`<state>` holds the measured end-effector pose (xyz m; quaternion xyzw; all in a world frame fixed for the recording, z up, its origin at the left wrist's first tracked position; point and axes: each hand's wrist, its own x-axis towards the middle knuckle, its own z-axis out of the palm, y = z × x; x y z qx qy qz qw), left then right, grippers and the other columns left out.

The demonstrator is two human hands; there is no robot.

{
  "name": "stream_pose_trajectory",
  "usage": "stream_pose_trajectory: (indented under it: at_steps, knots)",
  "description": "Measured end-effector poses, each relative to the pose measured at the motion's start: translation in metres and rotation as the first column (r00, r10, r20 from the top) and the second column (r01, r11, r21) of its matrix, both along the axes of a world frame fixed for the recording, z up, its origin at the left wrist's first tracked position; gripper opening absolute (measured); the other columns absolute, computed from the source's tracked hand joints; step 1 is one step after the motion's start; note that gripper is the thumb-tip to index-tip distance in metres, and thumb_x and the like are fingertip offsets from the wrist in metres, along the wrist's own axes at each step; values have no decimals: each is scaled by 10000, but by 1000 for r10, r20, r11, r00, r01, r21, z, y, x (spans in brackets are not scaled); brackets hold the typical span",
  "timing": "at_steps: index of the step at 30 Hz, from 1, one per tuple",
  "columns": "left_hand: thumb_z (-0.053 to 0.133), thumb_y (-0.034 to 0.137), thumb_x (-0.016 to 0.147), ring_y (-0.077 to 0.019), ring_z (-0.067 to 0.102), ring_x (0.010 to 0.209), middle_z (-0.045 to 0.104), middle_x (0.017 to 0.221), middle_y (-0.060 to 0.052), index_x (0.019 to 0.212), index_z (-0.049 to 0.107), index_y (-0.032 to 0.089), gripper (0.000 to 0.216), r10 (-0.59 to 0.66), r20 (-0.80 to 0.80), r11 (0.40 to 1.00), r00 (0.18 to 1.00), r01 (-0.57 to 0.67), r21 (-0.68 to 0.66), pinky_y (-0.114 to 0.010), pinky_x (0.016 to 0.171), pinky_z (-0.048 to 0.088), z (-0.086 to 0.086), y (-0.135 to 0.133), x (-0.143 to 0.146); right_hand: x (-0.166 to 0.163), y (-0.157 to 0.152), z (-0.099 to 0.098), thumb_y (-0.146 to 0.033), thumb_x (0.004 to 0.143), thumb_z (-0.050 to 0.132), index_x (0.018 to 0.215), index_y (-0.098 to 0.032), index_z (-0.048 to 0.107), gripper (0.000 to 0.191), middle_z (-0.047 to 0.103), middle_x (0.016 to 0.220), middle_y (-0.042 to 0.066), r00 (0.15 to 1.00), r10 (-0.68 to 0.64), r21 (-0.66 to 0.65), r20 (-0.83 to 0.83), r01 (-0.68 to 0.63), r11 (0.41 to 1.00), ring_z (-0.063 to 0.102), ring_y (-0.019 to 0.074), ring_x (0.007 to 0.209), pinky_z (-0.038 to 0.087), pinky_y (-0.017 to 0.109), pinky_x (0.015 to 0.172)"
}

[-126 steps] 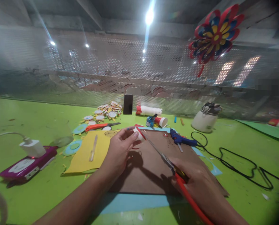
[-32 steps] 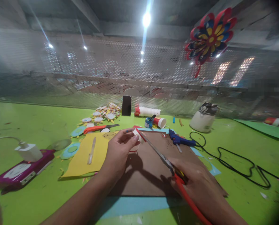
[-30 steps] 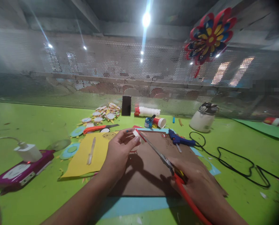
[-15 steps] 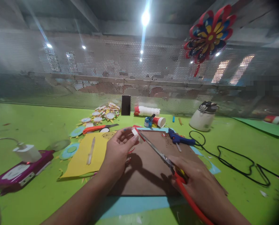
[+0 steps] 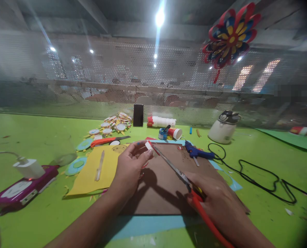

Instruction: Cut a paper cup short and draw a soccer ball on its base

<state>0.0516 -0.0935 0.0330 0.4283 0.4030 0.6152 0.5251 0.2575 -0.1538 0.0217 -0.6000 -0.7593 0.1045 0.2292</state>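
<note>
Left hand [image 5: 129,167] is pinching small, curved white-and-red piece [image 5: 149,147]; right hand [image 5: 218,196] is grasping red-handled metal scissors [image 5: 183,177].

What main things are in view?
table: 1, green, foreground
mesh screen: 1, grey, behind
flower ornament: 1, multicoloured, upper right
discs: many, whitish, back left
slab: 1, black, back
cups: several, red and white, back
jug: 1, white, back right
board: 1, brown, centre
glue gun: 1, blue, right
paper: 1, yellow, left
pen: 1, whitish, on paper
power strip: 1, purple, left
scissors: 1, red-handled, over board
small piece: 1, white and red, by scissors
left hand: 1, bare, holding small piece
right hand: 1, bare, holding scissors
</note>
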Motion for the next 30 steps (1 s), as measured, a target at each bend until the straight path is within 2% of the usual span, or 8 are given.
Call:
stream_pose_trajectory:
  at_steps: [10, 20, 25, 30]
  knots:
    - [786, 286, 707, -210, 679, 987, 723, 1066, -94, 1024, 643, 158, 371, 41, -52, 999, 998, -41, 18, -302, 839, 532, -1, -1, 1, -1, 1, -2, -200, 776, 485, 1112, -231, 703, 402, 730, 859, 41, 999, -17, -16, 27, 18, 1000, 646, 253, 809, 468, 361, 718]
    - [780, 284, 713, -205, 692, 940, 729, 1044, -92, 1001, 656, 165, 335, 27, -19, 1000, 999, -27, 5, -293, 792, 541, -1, -1, 2, -2, 1, -4, -242, 754, 488, 1036, -240, 714, 362, 743, 873, 42, 999, -32, 18, -38, 33, 999, 663, 246, 802, 471, 334, 697]
    - [768, 297, 733, -196, 699, 904, 734, 1025, -81, 1003, 669, 182, 309, 13, -4, 1000, 1000, -13, 1, -292, 771, 547, 0, -1, 2, -3, 1, -3, -227, 753, 475, 923, -234, 713, 292, 716, 795, 28, 1000, -15, 9, -13, 15, 1000, 639, 227, 744, 450, 316, 665]
    - [773, 277, 726, -193, 699, 903, 735, 1021, -77, 1006, 664, 181, 316, 22, -1, 1000, 1000, -22, -7, -285, 767, 549, 0, 0, 2, -4, -1, 0, -203, 750, 474, 983, -236, 702, 328, 707, 802, 28, 1000, -14, 11, 5, 14, 1000, 628, 223, 754, 433, 305, 659]
